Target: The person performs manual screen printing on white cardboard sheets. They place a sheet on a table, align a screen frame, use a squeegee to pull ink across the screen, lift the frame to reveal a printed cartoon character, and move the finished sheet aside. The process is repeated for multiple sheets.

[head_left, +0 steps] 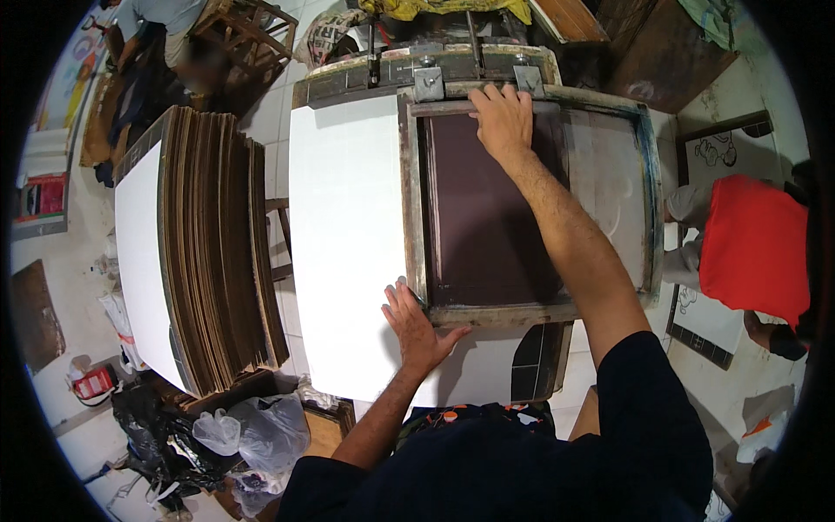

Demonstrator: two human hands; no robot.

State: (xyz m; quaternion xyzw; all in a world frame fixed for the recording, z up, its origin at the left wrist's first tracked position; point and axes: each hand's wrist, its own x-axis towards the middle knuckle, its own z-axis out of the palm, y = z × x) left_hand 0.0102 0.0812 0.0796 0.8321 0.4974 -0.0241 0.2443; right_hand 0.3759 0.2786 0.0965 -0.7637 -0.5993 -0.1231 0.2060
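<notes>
A screen-printing frame (535, 315) with worn wooden rails lies over a white sheet (348, 244) on the board in front of me. Dark brown colour covers the left and middle of its mesh (487, 200); the right part looks pale grey. My left hand (416, 329) is at the frame's near left corner, fingers spread, thumb along the near rail. At the far side, my right hand (504, 124) has its fingers over a light wooden bar (448, 108), perhaps a squeegee handle, along the far rail. The fingers hide part of the bar.
Metal hinge clamps (429, 84) hold the frame's far edge. On the left stands a thick stack of boards (209, 252) with a white sheet on it. Plastic bags (261, 435) lie at lower left. A person in red (755, 248) is at right, near printed sheets (718, 157).
</notes>
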